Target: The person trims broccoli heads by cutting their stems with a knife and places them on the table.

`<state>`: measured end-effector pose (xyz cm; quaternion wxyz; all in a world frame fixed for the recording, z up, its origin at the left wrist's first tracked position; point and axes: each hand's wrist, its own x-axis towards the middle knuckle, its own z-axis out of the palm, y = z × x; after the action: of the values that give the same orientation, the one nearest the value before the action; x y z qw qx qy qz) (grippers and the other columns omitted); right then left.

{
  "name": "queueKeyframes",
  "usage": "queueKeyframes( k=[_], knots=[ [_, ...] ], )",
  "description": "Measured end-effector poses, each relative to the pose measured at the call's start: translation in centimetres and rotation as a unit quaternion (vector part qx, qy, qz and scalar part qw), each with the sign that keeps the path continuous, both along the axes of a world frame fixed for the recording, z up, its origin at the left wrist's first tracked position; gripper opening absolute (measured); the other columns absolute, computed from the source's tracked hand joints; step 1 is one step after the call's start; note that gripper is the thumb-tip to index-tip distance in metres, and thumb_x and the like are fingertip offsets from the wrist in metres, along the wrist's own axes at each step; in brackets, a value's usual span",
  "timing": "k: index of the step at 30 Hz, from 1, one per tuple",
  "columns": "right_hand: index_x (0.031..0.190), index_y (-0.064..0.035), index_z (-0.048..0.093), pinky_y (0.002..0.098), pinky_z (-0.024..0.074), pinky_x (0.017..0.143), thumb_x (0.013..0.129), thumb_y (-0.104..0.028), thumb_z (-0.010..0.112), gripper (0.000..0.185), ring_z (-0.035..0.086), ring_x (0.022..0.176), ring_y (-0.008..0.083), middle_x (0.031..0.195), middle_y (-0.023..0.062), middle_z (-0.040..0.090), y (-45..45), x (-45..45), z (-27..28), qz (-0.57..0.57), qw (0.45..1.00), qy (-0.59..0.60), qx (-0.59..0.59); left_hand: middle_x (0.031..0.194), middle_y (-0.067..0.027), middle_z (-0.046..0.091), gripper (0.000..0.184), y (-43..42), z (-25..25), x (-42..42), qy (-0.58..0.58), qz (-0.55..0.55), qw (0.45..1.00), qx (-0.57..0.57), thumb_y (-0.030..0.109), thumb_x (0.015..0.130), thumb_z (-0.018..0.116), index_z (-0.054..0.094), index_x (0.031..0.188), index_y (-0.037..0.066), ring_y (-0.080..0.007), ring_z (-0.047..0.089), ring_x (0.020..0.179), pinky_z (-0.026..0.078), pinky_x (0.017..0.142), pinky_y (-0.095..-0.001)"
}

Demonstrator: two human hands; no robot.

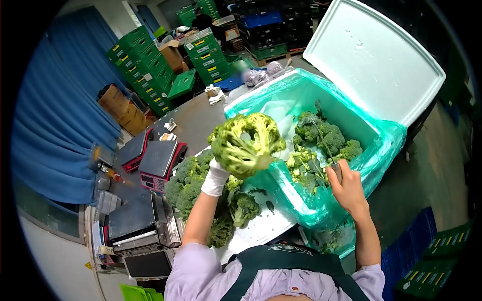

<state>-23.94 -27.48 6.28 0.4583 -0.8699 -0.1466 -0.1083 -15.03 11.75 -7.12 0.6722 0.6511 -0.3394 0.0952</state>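
My left hand [216,178], in a white glove, grips a broccoli head [245,145] turned so that its pale cut stem and underside show. It is raised beside the near left part of a white foam box [288,193] lined with a green plastic bag [389,135]. Bare, my right hand [349,188] is closed round the handle of a knife [326,143], whose thin blade points up and left over the box. Inside lie broccoli pieces [329,138]. More broccoli heads [191,183] are heaped on a white board [258,233] below my left hand.
Red-sided scales [159,159] stand on the dark table [188,120] at left. The box's white lid [376,55] leans behind it. Stacked green crates [145,70] stand at the back, with a blue crate [414,251] at lower right.
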Motion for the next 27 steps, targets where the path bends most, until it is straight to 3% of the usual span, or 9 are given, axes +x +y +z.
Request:
queueKeyframes(
  k=[4, 6, 9, 12, 17, 19, 22, 24, 27],
  knots=[
    [0.081, -0.0012, 0.045, 0.0409, 0.0418, 0.044, 0.085, -0.014, 0.062, 0.021, 0.058, 0.052, 0.0355, 0.058, 0.0170, 0.056, -0.6, -0.4, -0.8, 0.004, 0.998, -0.058, -0.032, 0.146, -0.0183, 0.025, 0.085, -1.1, 1.5, 2.9, 0.127, -0.219, 0.966, -0.058, 0.062, 0.082, 0.048, 0.021, 0.143, 0.009, -0.0371, 0.041, 0.124, 0.041, 0.100, -0.0473],
    [0.080, -0.0029, 0.045, 0.0408, 0.0421, 0.044, 0.084, -0.013, 0.063, 0.021, 0.057, 0.050, 0.0347, 0.057, 0.0153, 0.055, -0.7, -0.6, -0.6, -0.001, 0.994, -0.094, -0.054, 0.144, -0.0200, 0.029, 0.092, -2.2, 2.5, 3.0, 0.251, -0.473, 0.804, -0.257, 0.065, 0.076, 0.054, 0.023, 0.142, 0.009, -0.0379, 0.043, 0.122, 0.042, 0.098, -0.0482],
    [0.081, -0.0032, 0.045, 0.0400, 0.0433, 0.044, 0.083, -0.013, 0.063, 0.021, 0.058, 0.051, 0.0334, 0.058, 0.0139, 0.057, -0.6, -0.9, -0.7, 0.000, 0.991, -0.116, -0.067, 0.137, -0.0213, 0.039, 0.091, -4.0, 3.0, 0.4, 0.289, -0.210, 0.876, -0.323, 0.050, 0.069, 0.063, 0.029, 0.139, 0.005, -0.0374, 0.048, 0.117, 0.043, 0.098, -0.0469],
    [0.082, -0.0036, 0.047, 0.0392, 0.0446, 0.045, 0.083, -0.013, 0.063, 0.019, 0.059, 0.051, 0.0316, 0.059, 0.0120, 0.058, 0.0, -1.2, -1.0, 0.012, 0.988, -0.127, -0.082, 0.131, -0.0208, 0.046, 0.081, -6.1, 5.0, -1.1, 0.361, -0.138, 0.836, -0.389, 0.028, 0.064, 0.059, 0.034, 0.136, 0.001, -0.0370, 0.052, 0.112, 0.045, 0.097, -0.0455],
    [0.082, -0.0041, 0.048, 0.0384, 0.0446, 0.045, 0.082, -0.016, 0.064, 0.020, 0.058, 0.051, 0.0294, 0.059, 0.0105, 0.058, 0.5, -1.5, -0.9, 0.059, 0.985, -0.131, -0.099, 0.126, -0.0210, 0.050, 0.075, -6.0, 4.1, -0.7, 0.343, -0.197, 0.841, -0.368, 0.019, 0.061, 0.058, 0.041, 0.131, -0.001, -0.0364, 0.053, 0.112, 0.046, 0.096, -0.0447],
    [0.080, -0.0043, 0.048, 0.0386, 0.0439, 0.045, 0.082, -0.016, 0.065, 0.021, 0.058, 0.051, 0.0288, 0.058, 0.0102, 0.057, 0.2, -1.4, -1.0, 0.066, 0.985, -0.116, -0.106, 0.131, -0.0190, 0.046, 0.089, -5.7, 4.5, -1.2, 0.409, -0.185, 0.833, -0.324, 0.027, 0.059, 0.069, 0.033, 0.138, 0.008, -0.0353, 0.052, 0.113, 0.046, 0.094, -0.0544],
    [0.079, -0.0039, 0.047, 0.0392, 0.0432, 0.045, 0.082, -0.016, 0.065, 0.021, 0.058, 0.051, 0.0300, 0.058, 0.0116, 0.057, -0.2, -1.1, -0.8, 0.086, 0.972, -0.152, -0.159, 0.122, -0.0190, 0.053, 0.072, -5.0, 4.1, -1.2, 0.445, -0.202, 0.783, -0.385, 0.007, 0.063, 0.059, 0.039, 0.132, 0.002, -0.0349, 0.058, 0.104, 0.051, 0.086, -0.0532],
    [0.079, -0.0030, 0.046, 0.0402, 0.0430, 0.045, 0.083, -0.016, 0.064, 0.022, 0.057, 0.050, 0.0324, 0.058, 0.0136, 0.056, -0.3, -1.0, -0.4, 0.076, 0.989, -0.099, -0.077, 0.115, -0.0170, 0.058, 0.061, -6.7, 6.5, -1.8, 0.381, -0.128, 0.871, -0.283, -0.005, 0.065, 0.053, 0.045, 0.125, -0.002, -0.0300, 0.062, 0.098, 0.055, 0.084, -0.0427],
    [0.079, -0.0022, 0.046, 0.0412, 0.0428, 0.045, 0.084, -0.017, 0.063, 0.023, 0.057, 0.050, 0.0345, 0.057, 0.0153, 0.056, -0.6, -1.1, 0.3, 0.106, 0.992, -0.049, -0.042, 0.116, -0.0122, 0.059, 0.083, -8.0, 8.6, -0.6, 0.320, -0.029, 0.930, -0.179, -0.009, 0.047, 0.066, 0.046, 0.127, 0.002, -0.0243, 0.060, 0.103, 0.050, 0.091, -0.0392]
  ],
)
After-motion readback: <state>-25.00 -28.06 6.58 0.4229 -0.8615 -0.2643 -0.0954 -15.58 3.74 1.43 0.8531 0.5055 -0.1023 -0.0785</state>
